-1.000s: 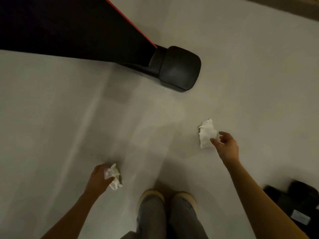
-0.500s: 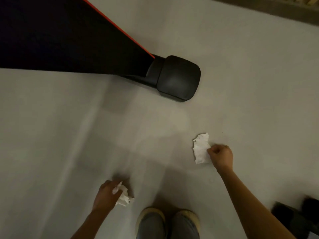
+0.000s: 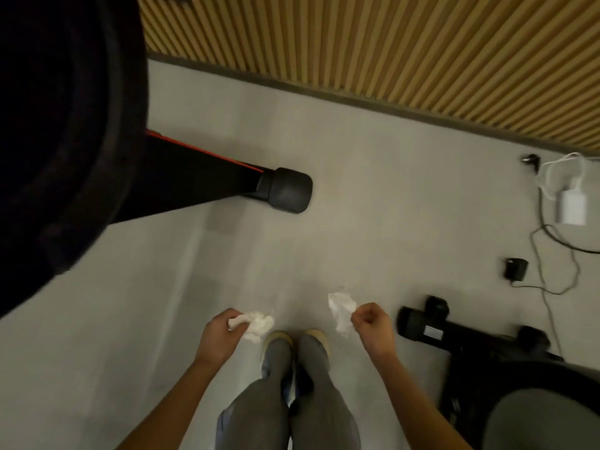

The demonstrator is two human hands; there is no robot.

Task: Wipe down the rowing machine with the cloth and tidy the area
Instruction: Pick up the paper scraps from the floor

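**Rowing machine behind, both wipes lifted off the floor**

Rowing machine (image 3: 65,131) fills the left, its black foot (image 3: 287,189) resting on the floor (image 3: 406,222). The person has straightened up since a second ago. The right hand (image 3: 373,323), whose grip was open then, is now closed on its white cloth (image 3: 341,308); the left hand (image 3: 224,332) is fisted around the other crumpled cloth (image 3: 256,323). Likely tidying now.

We have straightened up, so our view now takes in the slatted wall (image 3: 389,43) along the top of the frame. Our right hand (image 3: 371,323) has lifted its white tissue (image 3: 341,311) off the floor (image 3: 373,196), fist now closed.
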